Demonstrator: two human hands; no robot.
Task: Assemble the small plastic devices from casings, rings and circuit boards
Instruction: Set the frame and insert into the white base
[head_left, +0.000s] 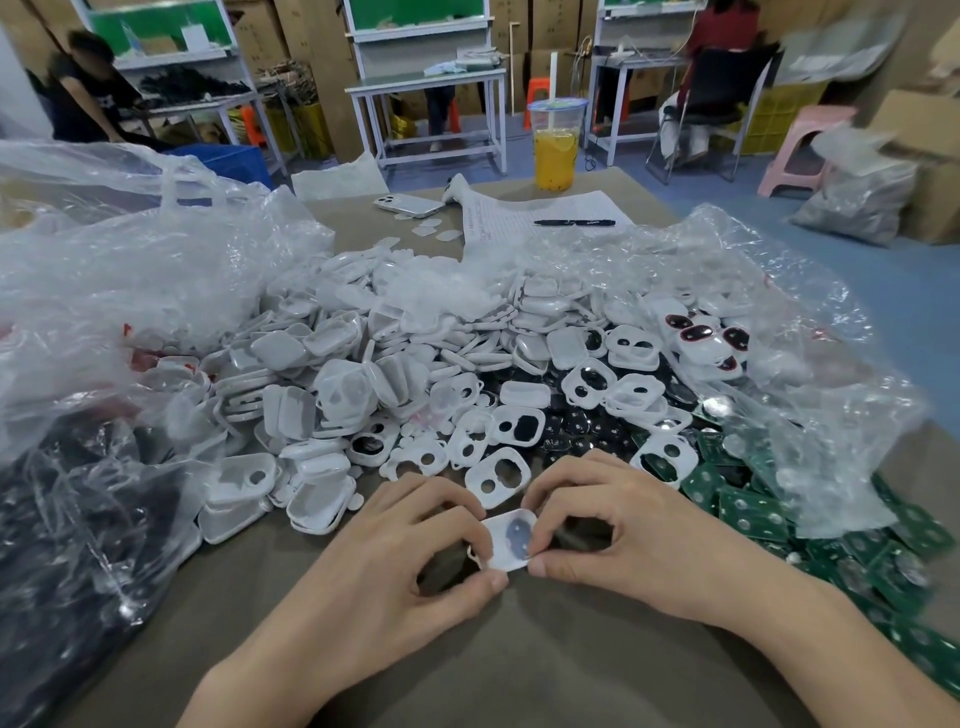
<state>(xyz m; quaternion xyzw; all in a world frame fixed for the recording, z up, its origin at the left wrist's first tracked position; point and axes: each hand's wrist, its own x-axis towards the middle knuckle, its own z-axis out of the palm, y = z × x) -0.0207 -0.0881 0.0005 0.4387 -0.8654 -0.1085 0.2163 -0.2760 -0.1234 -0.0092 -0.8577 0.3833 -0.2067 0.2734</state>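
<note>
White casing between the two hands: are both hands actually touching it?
Touching. The head view shows the left hand and the right hand pinching the white casing from opposite sides.

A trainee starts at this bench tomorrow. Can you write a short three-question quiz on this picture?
1. True or false: the left hand and right hand both pinch one casing.
2. Where are the green boards? A at the worker's left; B at the worker's right; C in a hand.
3. Fill in: the pen lies on a ____.

Key: 1 true; 2 B; 3 paper.
</note>
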